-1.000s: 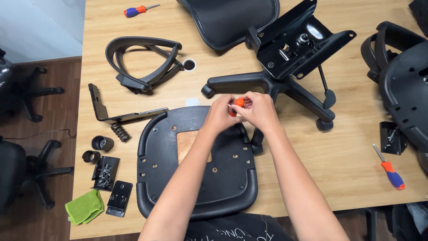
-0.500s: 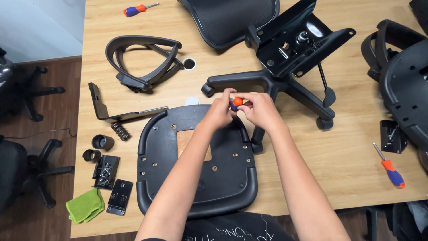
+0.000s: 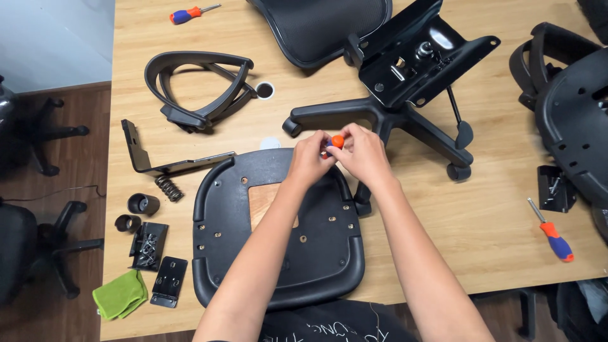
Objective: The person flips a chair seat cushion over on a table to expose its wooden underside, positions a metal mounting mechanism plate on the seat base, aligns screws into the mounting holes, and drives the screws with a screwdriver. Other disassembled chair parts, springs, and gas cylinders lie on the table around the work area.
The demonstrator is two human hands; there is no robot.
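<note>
Both hands [image 3: 342,155] unmoved — screwdriver [image 3: 337,140] tip turned slightly.

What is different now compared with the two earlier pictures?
Little has changed. Both hands, left hand and right hand, still pinch the small orange-tipped tool over the back edge of the black seat pan; they only shifted slightly. The loose chair parts on the table stayed put.

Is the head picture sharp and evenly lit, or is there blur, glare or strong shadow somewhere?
Head view: sharp overall, the left hand and right hand show no motion blur; light is soft and even on the wooden table, with short faint shadows only; a mild sheen lies on the black seat pan; the frame edges bend slightly, like a wide lens.
</note>
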